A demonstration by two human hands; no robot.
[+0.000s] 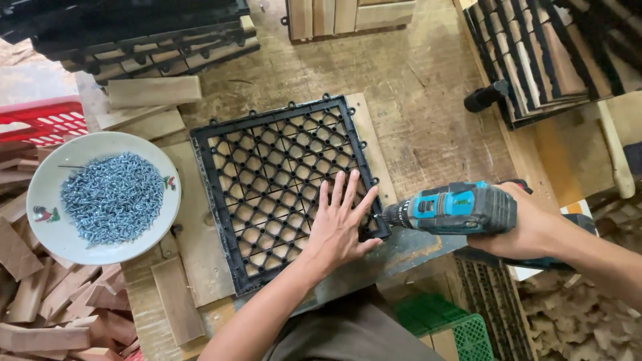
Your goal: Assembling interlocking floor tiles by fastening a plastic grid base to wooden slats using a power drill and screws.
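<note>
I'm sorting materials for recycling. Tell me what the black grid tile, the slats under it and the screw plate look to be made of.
Black grid tile: likely moulded plastic, matte, with uniform lattice and edge loops. Slats under it: wood, pale and unfinished, grain showing. Plate: probably glazed ceramic or enamel, glossy white with painted figures. Screws: shiny silvery metal. The left hand presses the tile; the right hand holds a drill.

Drill grip hidden inside right hand; bit tip too small.

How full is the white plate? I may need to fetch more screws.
Well stocked: the white plate holds a heaped pile of silvery screws over most of its middle, with only the rim bare.
</note>
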